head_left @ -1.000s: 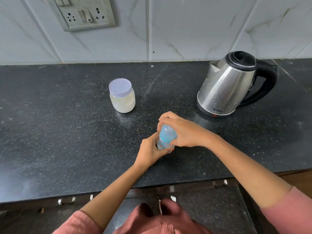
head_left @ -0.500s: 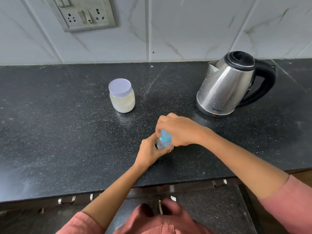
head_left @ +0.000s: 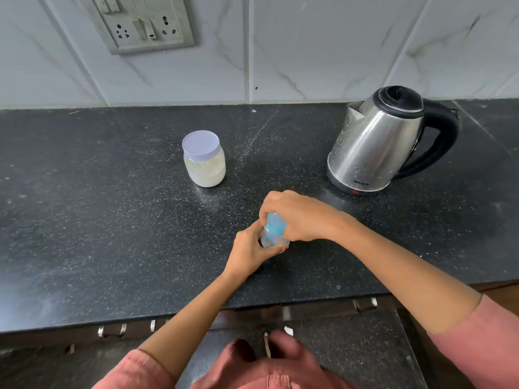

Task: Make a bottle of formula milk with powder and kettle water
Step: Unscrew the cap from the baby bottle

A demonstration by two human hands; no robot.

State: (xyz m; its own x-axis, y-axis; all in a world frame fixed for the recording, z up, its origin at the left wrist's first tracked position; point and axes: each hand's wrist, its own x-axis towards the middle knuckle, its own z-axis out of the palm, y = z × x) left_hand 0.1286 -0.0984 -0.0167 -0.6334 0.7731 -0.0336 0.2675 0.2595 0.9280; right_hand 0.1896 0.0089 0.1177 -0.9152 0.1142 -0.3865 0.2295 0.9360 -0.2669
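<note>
A small clear baby bottle (head_left: 273, 235) with a blue top stands on the black counter (head_left: 112, 234) near its front edge. My left hand (head_left: 250, 248) grips the bottle's body from the left. My right hand (head_left: 297, 214) is curled over the blue cap from above and hides most of it. A clear jar of pale powder (head_left: 204, 161) with a lilac lid stands closed behind and to the left. The steel kettle (head_left: 376, 141) with its black lid and handle sits at the back right.
A white tiled wall with a socket panel (head_left: 143, 23) runs behind the counter. Metal drawer handles (head_left: 365, 304) show under the counter's front edge. A seam in the counter lies right of the kettle.
My right hand has settled lower over the blue cap and turned slightly, covering more of it. The left hand keeps its hold on the bottle. Jar and kettle stay put.
</note>
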